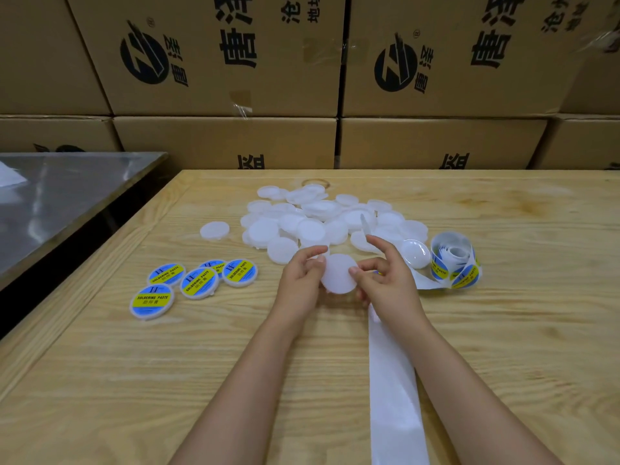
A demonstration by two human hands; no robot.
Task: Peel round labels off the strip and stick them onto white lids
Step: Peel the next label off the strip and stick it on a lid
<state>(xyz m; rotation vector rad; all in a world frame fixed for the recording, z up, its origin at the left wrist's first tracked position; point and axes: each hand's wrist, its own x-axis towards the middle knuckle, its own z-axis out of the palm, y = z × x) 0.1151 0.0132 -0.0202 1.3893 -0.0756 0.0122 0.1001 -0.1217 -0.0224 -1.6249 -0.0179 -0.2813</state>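
the bare backing strip point(396, 397) comes in from the bottom edge, cut off there, and runs up the wooden table point(134, 380) until it slips under the right wrist. both forearms are cut off by the lower edge too.

above that, the two hands meet round one plain white lid point(338, 274), held just over the table. the left hand point(300, 283) pinches its left rim, fingers curled, thumb on top. the right hand point(385, 280) holds the right rim, thumb tip on the edge, middle and ring fingers curled in, index finger lifted free. a scrap of blue and yellow shows under those curled fingers; whether it is a label cannot be made out.

left of the hands lie five labelled lids point(199, 282), blue and yellow, close together and one half hidden behind its neighbours. right of the hands stands the label roll point(453, 263), loosely wound, its tail hidden behind the right hand.

further back is the pile of white lids point(318, 223), overlapping so their number is unclear, with one stray lid point(214, 229) to its left. a metal table point(67, 203) sits far left, and cardboard boxes point(218, 139) wall off the back, their print partly cut off.
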